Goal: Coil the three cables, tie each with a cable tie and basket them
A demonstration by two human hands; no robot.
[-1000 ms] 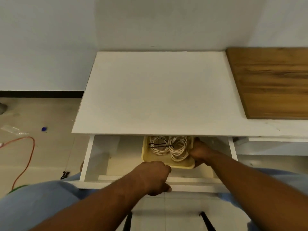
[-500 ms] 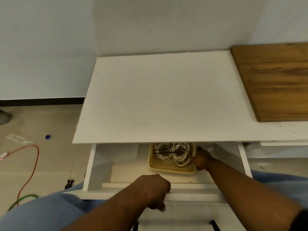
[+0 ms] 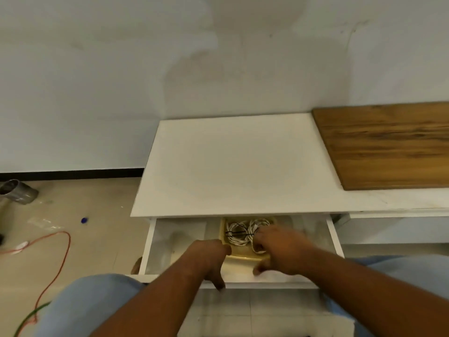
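Last step: cables [image 3: 239, 233] tied, in basket [image 3: 245, 257], in drawer [image 3: 170, 239]. L hand [image 3: 209, 257] loose, R hand [image 3: 281, 249] grip unclear. Next, prob. shut drawer.

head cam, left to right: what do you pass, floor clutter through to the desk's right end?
grey cylinder → blue cap → left hand → coiled cables → right hand → wooden board
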